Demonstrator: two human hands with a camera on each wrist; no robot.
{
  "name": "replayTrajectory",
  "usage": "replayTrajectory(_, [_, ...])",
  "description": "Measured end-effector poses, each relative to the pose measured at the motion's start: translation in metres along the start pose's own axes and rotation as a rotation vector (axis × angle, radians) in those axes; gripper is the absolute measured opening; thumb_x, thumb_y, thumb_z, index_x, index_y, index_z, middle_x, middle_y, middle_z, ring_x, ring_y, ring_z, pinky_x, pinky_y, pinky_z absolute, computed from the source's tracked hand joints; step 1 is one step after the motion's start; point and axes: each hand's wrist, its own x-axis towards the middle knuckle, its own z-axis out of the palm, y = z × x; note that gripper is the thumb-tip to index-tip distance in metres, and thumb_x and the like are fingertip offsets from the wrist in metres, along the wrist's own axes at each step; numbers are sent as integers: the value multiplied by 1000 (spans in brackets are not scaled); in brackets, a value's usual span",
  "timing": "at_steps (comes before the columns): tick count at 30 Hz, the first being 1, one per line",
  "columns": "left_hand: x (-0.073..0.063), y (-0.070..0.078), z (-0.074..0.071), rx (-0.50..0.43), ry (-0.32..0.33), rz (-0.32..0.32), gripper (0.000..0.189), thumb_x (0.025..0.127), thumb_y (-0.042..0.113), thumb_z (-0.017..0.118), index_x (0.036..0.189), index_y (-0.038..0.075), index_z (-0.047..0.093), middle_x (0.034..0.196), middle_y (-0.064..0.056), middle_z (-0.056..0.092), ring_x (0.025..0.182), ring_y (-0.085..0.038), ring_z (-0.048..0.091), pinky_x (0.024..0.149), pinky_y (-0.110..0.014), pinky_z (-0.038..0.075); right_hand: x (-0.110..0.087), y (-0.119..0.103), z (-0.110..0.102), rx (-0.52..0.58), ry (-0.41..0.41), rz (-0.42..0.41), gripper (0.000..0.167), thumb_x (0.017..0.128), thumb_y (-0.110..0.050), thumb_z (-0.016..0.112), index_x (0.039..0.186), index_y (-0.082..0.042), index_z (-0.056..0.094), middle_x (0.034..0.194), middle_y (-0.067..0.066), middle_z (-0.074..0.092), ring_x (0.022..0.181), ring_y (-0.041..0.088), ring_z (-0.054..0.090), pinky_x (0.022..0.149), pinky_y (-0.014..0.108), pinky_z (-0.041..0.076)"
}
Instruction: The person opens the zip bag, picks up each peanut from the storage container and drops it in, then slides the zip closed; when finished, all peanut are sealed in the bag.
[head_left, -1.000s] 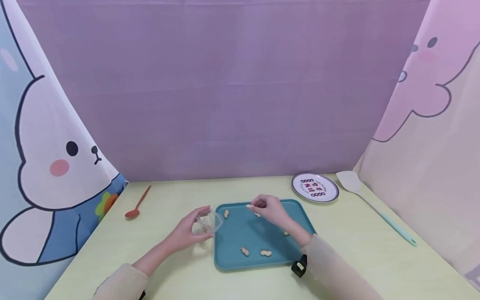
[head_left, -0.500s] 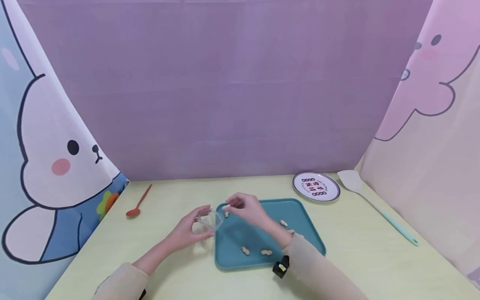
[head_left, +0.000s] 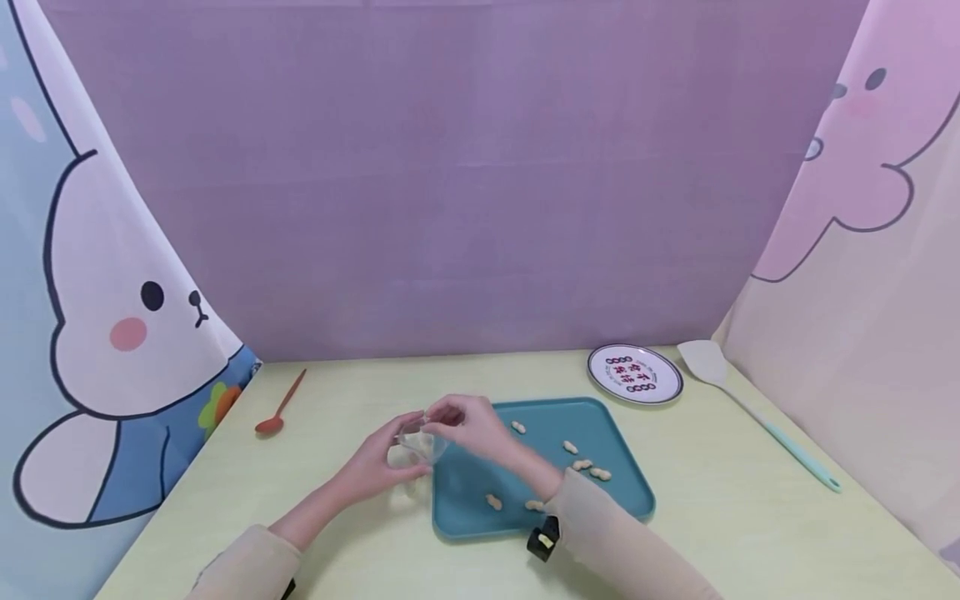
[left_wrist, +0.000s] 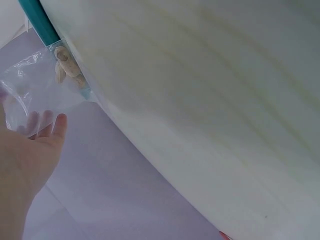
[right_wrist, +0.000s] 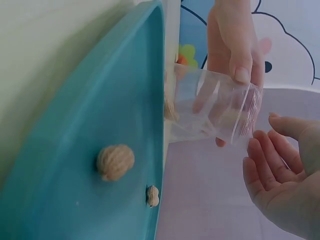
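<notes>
right at the left side of the teal tray (head_left: pixel 465 492), the left hand (head_left: pixel 375 461) has a clear plastic zip bag (right_wrist: pixel 192 122) gripped near its mouth, thumb on one face, fingers behind. bag mouth up, and down in the bottom lie some unshelled peanuts (left_wrist: pixel 67 62) — a couple at least, though overlap and plastic spoil an exact count. a pale shape higher up may be another; can't be sure. in comes the right hand (head_left: pixel 476 425), just over the mouth: in the right wrist view its fingers curve loosely, thumb well apart from them, nothing showing between, so i'd call it a relaxed hand holding nothing.

what does this bagging step ask for? i'd say a steady left hand, the mouth spread wide so no shell catches on the zip strip, and the right fingertips right over the gap before letting go. too firm a pinch would probably fold the thin film and narrow the way in. best to keep the bag upright too — tip it, and shells could slide out.

six more peanuts (head_left: pixel 600 473) show on the tray, four toward the far and right side, two nearer the front edge by the right sleeve, so plenty seems left to do.
</notes>
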Motion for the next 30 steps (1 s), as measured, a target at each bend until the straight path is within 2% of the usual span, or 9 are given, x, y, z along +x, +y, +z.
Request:
replayTrajectory(4, [-1,0,1,-1,-3,0,74,75,28,79,136,5,43,130,-11,57,117,-26,56,89,-37,51,-4,-5,-1,8,7,9,20,88,-20,67,103,-7,68,93,5,70,83,19,64,70,20,52])
replayTrajectory(8, [0,0,2,-16,-7,-4,74,75,27,79,136,4,43,129,-12,57,117,-26,56,90,-37,51,-6,-1,-6,22,24,26,19,88,-20,66,103,-8,68,93,6,70,83,21,65,69,20,52])
replayTrajectory(12, [0,0,1,-24,-7,1,75,75,25,79,136,2,43,127,-16,58,118,-27,55,90,-37,51,-6,13,-13,-1,50,20,22,88,-28,67,102,-11,69,91,1,70,80,15,64,69,21,53])
replayTrajectory(19, [0,-1,0,-30,-8,-10,76,75,28,79,137,3,42,128,-15,58,118,-28,55,90,-41,51,-9,34,-33,-24,159,49,19,88,-24,66,101,-11,70,92,4,70,79,14,64,68,22,53])
replayTrajectory(21, [0,-1,0,-29,-3,-16,76,75,28,79,137,3,42,128,-15,58,118,-28,55,91,-40,51,-11,41,-38,-28,195,74,18,88,-22,67,100,-9,70,92,6,70,79,15,64,67,23,53])
replayTrajectory(25, [0,-1,0,-28,-2,-21,77,74,28,80,137,2,43,128,-15,58,118,-27,55,91,-38,51,-15,55,-50,-48,256,178,17,87,-18,68,99,-6,70,91,7,70,80,16,64,65,24,52])
replayTrajectory(30, [0,-1,0,-28,-11,-21,77,75,28,79,137,1,42,129,-15,57,119,-28,54,92,-38,50,-20,66,-62,-129,284,315,18,85,-15,68,98,-2,70,90,8,70,83,20,64,70,31,54])
